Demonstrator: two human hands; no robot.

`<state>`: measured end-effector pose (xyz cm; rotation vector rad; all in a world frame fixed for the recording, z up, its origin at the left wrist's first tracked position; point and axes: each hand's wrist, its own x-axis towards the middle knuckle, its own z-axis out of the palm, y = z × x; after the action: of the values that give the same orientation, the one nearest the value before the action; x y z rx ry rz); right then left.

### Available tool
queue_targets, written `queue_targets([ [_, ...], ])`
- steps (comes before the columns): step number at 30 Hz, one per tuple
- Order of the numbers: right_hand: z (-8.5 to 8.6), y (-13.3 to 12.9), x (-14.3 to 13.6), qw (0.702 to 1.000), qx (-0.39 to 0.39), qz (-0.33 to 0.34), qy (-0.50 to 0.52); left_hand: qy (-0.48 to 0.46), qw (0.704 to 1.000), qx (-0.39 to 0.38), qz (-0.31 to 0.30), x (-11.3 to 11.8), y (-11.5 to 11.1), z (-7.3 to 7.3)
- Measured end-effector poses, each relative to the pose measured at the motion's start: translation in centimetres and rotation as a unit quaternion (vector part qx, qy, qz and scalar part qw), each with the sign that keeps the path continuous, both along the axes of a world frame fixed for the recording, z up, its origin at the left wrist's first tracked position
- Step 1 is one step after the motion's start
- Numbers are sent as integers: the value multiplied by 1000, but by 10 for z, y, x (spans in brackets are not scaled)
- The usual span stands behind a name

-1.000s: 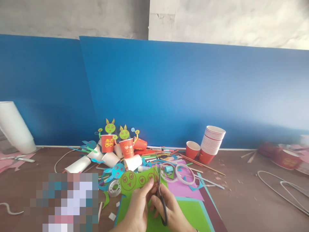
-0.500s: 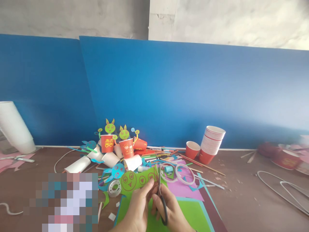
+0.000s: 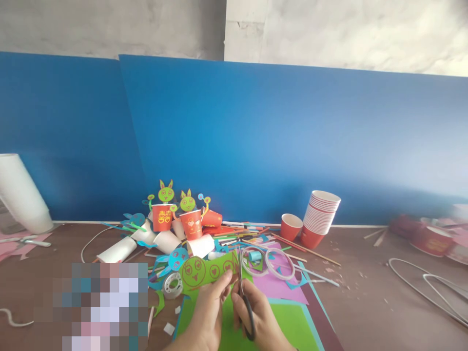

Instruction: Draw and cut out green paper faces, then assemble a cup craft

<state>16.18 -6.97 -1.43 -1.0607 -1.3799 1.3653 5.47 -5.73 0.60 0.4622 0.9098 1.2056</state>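
Note:
My left hand (image 3: 212, 304) pinches the lower right part of a strip of green paper (image 3: 207, 267) that bears a drawn face and small circles with hearts. In my right hand (image 3: 258, 309) is a pair of scissors (image 3: 248, 314) with black handles. Its blades point away from me at the right end of the strip, close to my left fingertips. Whether the blades are cutting into the paper cannot be made out. Beneath both hands lies a sheet of green paper (image 3: 292, 324) over light blue paper.
Two red paper cups with green rabbit figures (image 3: 162, 217) stand behind, among white cups and straws. A tape roll (image 3: 172, 285) lies left of my hands, clear rings (image 3: 280, 263) to the right. Stacked cups (image 3: 321, 219) stand farther back against a blue panel (image 3: 256, 136).
The scissors and both hands stay in nearly the same place. My right fingers have shifted slightly on the handles, and the green strip has moved a little left.

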Motion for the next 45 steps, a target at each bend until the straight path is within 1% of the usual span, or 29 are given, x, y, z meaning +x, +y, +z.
queue_targets([
  [10, -2, 2, 1, 1000, 1, -13, -21, -9, 1000, 19, -6, -1, 0, 0],
  [19, -11, 7, 5, 999, -3, -19, -46, 68, 997, 26, 8, -4, 6, -1],
  [24, -13, 7, 7, 998, 0, -20, -53, 79, 996, 40, 4, -6, 9, -1],
  [36, -10, 8, 6, 999, -18, -32, -38, 104, 993, 58, 5, -11, 16, -10],
  [39, -11, 11, 9, 999, -22, -27, -39, 106, 992, 74, -13, -14, 20, -11],
  [42, -13, 13, 12, 998, -29, -21, -42, 118, 988, 94, -35, -16, 22, -9],
  [45, -15, 14, 13, 999, -23, -21, -45, 145, 984, 103, -26, -17, 22, -5],
])
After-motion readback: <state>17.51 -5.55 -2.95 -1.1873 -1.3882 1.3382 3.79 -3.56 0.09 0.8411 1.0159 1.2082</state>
